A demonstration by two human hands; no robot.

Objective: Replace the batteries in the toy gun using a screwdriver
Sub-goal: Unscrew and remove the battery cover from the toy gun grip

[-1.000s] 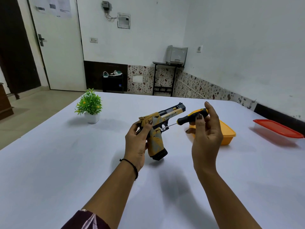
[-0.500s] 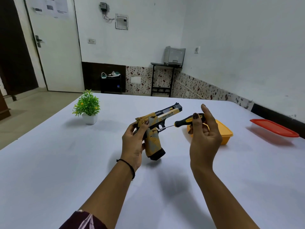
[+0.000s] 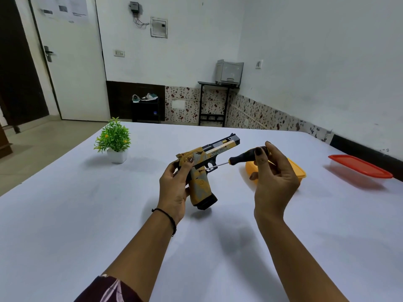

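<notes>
A yellow and black toy gun (image 3: 204, 168) is held above the white table, barrel pointing up and to the right. My left hand (image 3: 174, 186) grips the back of its handle, thumb near the rear of the slide. My right hand (image 3: 273, 179) pinches the black handle of a screwdriver (image 3: 242, 158) between fingertips and thumb. The thin metal shaft slants down to the left, and its tip meets the gun's side just above the grip, by the trigger guard. The far end of the screwdriver handle is hidden behind my fingers.
A yellow plastic box (image 3: 298, 171) sits on the table (image 3: 87, 225) behind my right hand. Its red lid (image 3: 359, 168) lies at the far right, near the wall. A small potted green plant (image 3: 114, 141) stands at the back left.
The view has shifted slightly. My right fingers have changed their pinch on the screwdriver handle; the tip stays at the same spot on the gun. My left hand keeps its grip.
</notes>
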